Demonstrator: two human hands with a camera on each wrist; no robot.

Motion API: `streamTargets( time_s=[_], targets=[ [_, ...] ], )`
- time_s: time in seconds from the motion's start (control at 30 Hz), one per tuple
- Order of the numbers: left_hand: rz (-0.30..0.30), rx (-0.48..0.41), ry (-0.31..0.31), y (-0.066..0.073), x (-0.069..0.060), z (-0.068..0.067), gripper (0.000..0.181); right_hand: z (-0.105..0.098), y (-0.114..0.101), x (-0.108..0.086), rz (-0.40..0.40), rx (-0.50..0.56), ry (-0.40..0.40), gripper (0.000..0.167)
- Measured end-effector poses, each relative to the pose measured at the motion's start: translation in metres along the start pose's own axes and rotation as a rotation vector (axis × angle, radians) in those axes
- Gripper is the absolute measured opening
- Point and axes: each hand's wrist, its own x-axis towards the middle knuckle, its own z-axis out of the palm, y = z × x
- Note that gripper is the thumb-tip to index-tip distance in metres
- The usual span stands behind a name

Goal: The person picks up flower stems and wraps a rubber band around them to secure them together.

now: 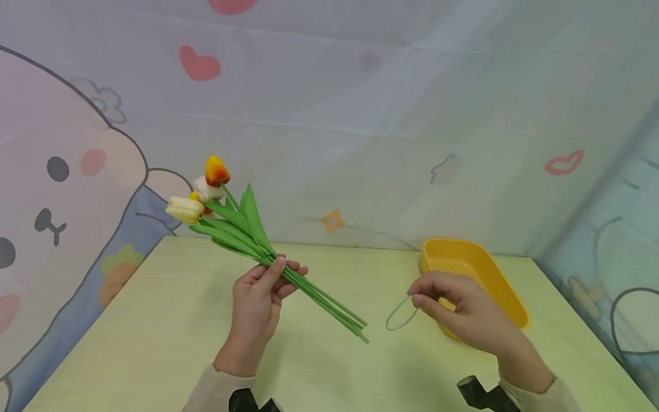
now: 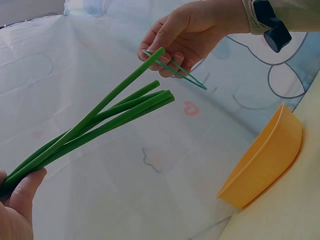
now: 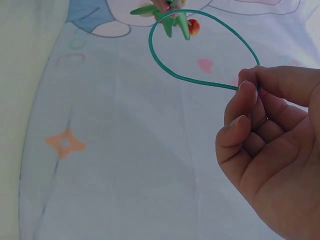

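Note:
A bunch of artificial tulips (image 1: 234, 229), with white, cream and orange-yellow heads and broad green leaves, is tilted above the table. My left hand (image 1: 259, 297) grips its stems just below the leaves, thumb across them. In the left wrist view the bare stem ends (image 2: 110, 117) fan out slightly beyond that hand. Right of the stem ends, my right hand (image 1: 463, 309) pinches a thin green rubber band (image 1: 389, 321) between thumb and index finger. The band hangs as an open loop, apart from the stems; the right wrist view shows the loop (image 3: 172, 74) whole.
A yellow plastic tray (image 1: 507, 286) stands at the right of the pale table (image 1: 154, 332), partly behind my right hand. A cartoon-printed cloth (image 1: 334, 114) hangs along the table's back edge, and another patterned sheet (image 1: 612, 252) is on the right side.

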Motion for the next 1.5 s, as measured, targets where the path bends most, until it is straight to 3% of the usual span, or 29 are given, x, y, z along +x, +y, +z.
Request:
streamTargets(
  time_s=[0.4, 0.67, 1.5],
  targets=[
    [-0.013, -0.046, 0.054, 0.004, -0.005, 0.007, 0.016, 0.011, -0.011, 0.004, -0.075, 0.054, -0.003, 0.032],
    [-0.037, -0.046, 0.040, 0.003, -0.008, 0.010, 0.015, 0.014, -0.015, 0.009, -0.093, 0.065, -0.010, 0.033],
    [-0.085, 0.027, -0.204, -0.014, -0.027, 0.023, 0.009, 0.015, -0.023, 0.017, -0.123, 0.067, -0.027, 0.033]
  ],
)
